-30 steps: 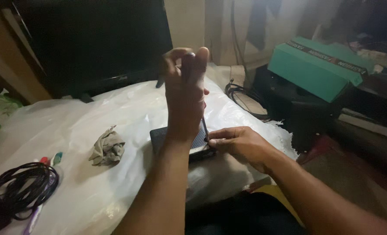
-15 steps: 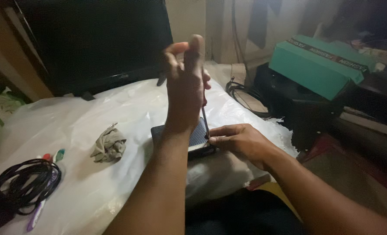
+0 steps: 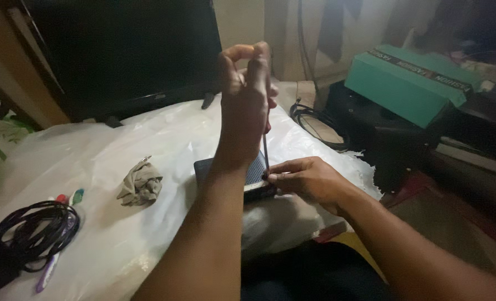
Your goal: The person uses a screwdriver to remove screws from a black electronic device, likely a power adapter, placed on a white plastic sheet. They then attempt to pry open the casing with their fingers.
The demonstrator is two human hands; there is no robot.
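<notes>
Left hand (image 3: 247, 95) pinches a thin screwdriver (image 3: 265, 150) upright — right hand (image 3: 309, 181), at 4 o'clock, clamps the dark flat device (image 3: 254, 170) on the worktop (image 3: 164, 139).

Two hands, left hand (image 3: 247, 106) and right hand (image 3: 309, 179); one thin screwdriver (image 3: 265, 151); one dark flat device (image 3: 253, 174); one crumpled grey cloth (image 3: 140, 184); one coiled black cable (image 3: 33, 231); one teal box (image 3: 407, 83); one dark screen (image 3: 120, 50).
</notes>
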